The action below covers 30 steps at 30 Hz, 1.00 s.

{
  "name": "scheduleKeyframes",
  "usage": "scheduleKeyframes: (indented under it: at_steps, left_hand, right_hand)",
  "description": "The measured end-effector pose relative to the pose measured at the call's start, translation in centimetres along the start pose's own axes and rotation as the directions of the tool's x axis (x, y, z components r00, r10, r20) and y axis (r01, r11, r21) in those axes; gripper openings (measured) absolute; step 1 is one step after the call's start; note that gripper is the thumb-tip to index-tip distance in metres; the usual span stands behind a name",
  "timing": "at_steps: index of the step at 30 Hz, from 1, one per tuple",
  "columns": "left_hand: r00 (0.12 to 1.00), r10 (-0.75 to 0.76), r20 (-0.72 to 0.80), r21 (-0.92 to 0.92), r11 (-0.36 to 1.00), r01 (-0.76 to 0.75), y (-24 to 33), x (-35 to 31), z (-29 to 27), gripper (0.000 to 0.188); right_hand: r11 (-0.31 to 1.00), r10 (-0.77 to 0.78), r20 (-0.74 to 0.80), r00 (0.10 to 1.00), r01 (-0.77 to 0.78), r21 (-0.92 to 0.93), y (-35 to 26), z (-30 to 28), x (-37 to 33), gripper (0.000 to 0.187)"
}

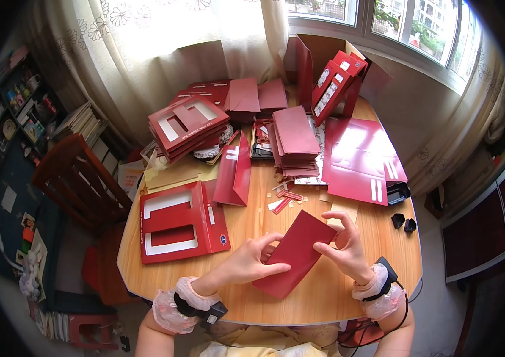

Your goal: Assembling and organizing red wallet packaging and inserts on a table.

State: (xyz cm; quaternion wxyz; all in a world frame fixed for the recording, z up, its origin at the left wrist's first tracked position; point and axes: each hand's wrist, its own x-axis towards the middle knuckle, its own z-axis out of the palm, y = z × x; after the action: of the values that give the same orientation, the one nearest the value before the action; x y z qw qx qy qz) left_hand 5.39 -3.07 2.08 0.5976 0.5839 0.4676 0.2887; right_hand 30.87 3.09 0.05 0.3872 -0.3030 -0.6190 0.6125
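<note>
Between my hands is a plain dark red, flat rectangular cardboard piece (298, 257), tilted with its far end to the upper left of my right hand. My left hand (256, 260) grips its left edge, thumb on top and fingers behind. My right hand (343, 243) pinches its upper right edge with thumb and fingers. Left of my left hand lies a red cardboard box blank (209, 223) with white-edged cut-out windows. Beyond my hands, a folded red cardboard piece (233, 172) stands on edge near small red and white scraps (285, 199).
A stack of red folded pieces (296, 134) stands mid-table, with windowed red sheets (190, 122) piled to its left. An open carton (305, 65) holds red packages at the back right. Glossy red sheets (359, 157) and small black parts (404, 222) lie right. A wooden chair (77, 172) stands left.
</note>
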Motion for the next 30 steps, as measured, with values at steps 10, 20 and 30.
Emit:
scheduleKeyframes:
  at_steps: [10,20,30]
  left_hand:
    - [0.982,0.13,-0.134,-0.434,0.884,-0.176,-2.9,1.1,2.0,0.047]
    - [0.975,0.081,-0.204,-0.351,0.924,-0.151,-2.1,0.7,0.7,0.02]
    - [0.991,-0.083,0.106,-0.314,0.943,0.113,-1.6,0.2,-1.2,0.036]
  right_hand:
    - [0.992,0.121,-0.007,0.993,-0.12,0.026,0.3,1.4,-0.7,0.014]
    - [0.962,0.239,0.225,0.945,-0.199,-0.186,0.6,0.6,-1.2,0.026]
    - [0.916,0.4,0.46,0.793,-0.371,-0.157,-1.7,0.9,-1.2,0.032]
